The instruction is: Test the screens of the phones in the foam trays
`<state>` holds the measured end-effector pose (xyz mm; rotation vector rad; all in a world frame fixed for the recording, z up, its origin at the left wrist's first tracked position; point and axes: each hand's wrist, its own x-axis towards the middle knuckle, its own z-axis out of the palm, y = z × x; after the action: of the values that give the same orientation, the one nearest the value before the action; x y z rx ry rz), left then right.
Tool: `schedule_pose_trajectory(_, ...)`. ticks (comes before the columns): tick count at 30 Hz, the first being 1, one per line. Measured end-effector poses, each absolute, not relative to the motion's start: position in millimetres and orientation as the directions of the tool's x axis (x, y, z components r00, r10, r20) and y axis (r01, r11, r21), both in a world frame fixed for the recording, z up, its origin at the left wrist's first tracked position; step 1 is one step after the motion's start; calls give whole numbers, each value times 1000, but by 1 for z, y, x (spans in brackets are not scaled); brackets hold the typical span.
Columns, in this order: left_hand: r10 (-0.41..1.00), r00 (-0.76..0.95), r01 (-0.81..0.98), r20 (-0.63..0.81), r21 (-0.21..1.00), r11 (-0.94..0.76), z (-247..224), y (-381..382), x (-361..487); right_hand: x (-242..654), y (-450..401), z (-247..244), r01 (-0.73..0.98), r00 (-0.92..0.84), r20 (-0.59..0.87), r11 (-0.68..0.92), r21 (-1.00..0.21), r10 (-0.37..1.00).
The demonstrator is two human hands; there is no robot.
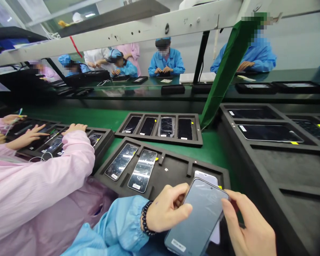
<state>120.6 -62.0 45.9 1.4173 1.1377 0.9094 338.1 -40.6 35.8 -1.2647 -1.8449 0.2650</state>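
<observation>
Holding a phone (200, 217) between them, the person's two hands work low over the near edge of the table (210, 151). The left hand (166, 209), in a blue sleeve with a dark bead bracelet (146, 218) at the wrist, is clamped on the phone's left edge, thumb over the glass. The right hand (249, 225) grips the right edge, fingers closed against it. A second, paler phone (206, 176) shows just behind the first — its top corner peeking out above.

Under the hands lies a dark foam tray (176, 167) with two phones (132, 166) resting face up in its left slots. Beyond it, a second tray (160, 127) holds four phones side by side, one of them wrapped in clear film. A larger tray (269, 149) to the right carries two bigger screens.

On the left, a co-worker in a pink sleeve (42, 174) reaches over another tray (69, 140) — one hand (74, 128) resting on its rim. Across the green belt, several people in blue coats sit at the far table.
</observation>
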Motion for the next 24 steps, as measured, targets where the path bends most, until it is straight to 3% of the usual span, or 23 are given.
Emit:
schedule_pose_trajectory(5, 969, 237, 155, -61, 988, 24, 45, -63, 116, 332, -37, 40, 688, -223, 590, 554, -469, 776)
schedule_pose_trajectory(10, 983, 174, -14, -57, 998, 60, 36, -64, 114, 316, -43, 53, 636, -379, 644, 692, -341, 665)
schedule_pose_trajectory(16, 997, 23, -48, -67, 996, 68, 34, -66, 109, 308, -53, 66, 490, -358, 680, 749, -446, 640)
schedule_pose_trajectory(19, 999, -15, -2, -40, 999, 40, 37, -70, 108, 306, -62, 68, 382, -420, 708, 818, -430, 568)
schedule_pose_trajectory(24, 1000, -27, 33, -8, 999, 9, 44, -75, 110, 305, -68, 70, 357, -429, 724, 837, -414, 541)
